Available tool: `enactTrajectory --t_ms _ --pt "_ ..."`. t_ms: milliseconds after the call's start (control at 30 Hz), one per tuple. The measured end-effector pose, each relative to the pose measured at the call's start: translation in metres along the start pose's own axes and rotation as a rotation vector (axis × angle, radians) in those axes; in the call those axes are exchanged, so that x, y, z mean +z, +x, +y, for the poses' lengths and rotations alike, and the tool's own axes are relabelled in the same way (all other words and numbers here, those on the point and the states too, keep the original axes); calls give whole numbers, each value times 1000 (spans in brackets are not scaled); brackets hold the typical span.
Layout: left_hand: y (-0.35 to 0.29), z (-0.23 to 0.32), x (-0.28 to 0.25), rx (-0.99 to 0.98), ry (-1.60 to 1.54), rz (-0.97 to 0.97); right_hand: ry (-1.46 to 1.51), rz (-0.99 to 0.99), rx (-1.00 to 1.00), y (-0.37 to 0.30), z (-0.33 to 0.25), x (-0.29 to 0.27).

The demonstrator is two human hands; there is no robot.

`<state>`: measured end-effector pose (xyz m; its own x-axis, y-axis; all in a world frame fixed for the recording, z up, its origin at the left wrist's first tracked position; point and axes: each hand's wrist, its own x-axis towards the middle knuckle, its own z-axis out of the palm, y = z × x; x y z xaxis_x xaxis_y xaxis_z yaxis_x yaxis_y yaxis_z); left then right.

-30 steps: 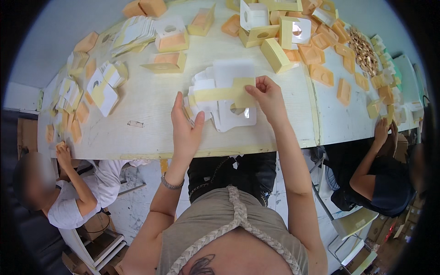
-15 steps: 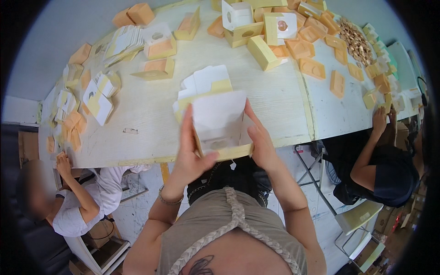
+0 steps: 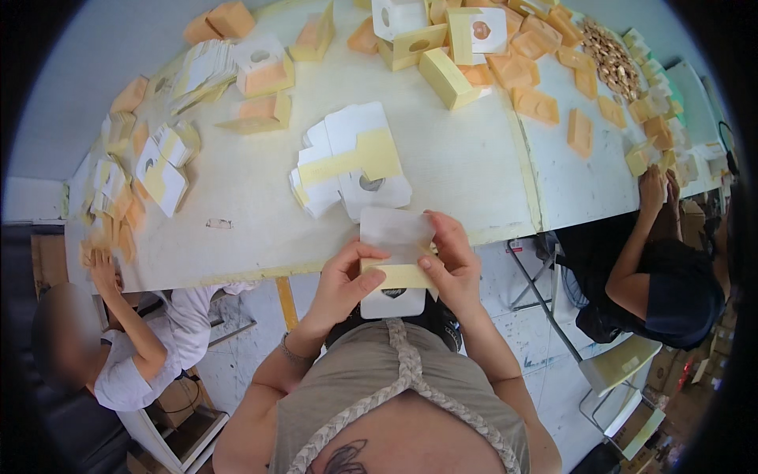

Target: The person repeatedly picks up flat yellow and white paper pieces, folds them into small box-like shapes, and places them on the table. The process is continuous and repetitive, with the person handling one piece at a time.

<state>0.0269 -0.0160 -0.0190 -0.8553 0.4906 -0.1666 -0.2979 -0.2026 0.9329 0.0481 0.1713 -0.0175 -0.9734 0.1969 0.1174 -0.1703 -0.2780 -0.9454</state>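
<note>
Your left hand (image 3: 341, 282) and right hand (image 3: 458, 267) grasp one part-folded box (image 3: 397, 276), panels (image 3: 395, 225) spread; blanks (image 3: 357, 133) lie unfolded, other boxes (image 3: 447, 79) stand folded

The left hand (image 3: 345, 283) and the right hand (image 3: 455, 267) grip a part-folded white-and-yellow carton (image 3: 401, 276) between them, at the near edge of the desk (image 3: 466, 170). Just beyond the hands lies a stack of flat cartons (image 3: 351, 166). Farther off to their right are orange trays (image 3: 536, 105) and a heap of coppery pieces (image 3: 609, 62), probably small, though too blurred to make out.
</note>
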Motion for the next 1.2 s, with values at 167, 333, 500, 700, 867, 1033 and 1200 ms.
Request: enactTrajectory --t_ms 167,333,500,700,867,1033,1200 --pt "8 29 5 86 -61 -69 -320 -402 -6 9 -12 -25" --pt "8 24 3 181 62 -57 129 -467 477 30 -39 -7" --pt "3 23 6 239 -171 -59 73 -459 540 35 -58 -3" --pt "-2 30 9 229 -199 -46 97 -429 585 33 -59 -7" --pt "0 24 6 279 -82 -58 -64 -535 404 31 -58 -9" --pt "-1 22 3 283 -121 27 -354 -652 46 21 -55 -5" --pt "1 20 -6 301 -4 102 -668 -386 -156 -6 -34 4"
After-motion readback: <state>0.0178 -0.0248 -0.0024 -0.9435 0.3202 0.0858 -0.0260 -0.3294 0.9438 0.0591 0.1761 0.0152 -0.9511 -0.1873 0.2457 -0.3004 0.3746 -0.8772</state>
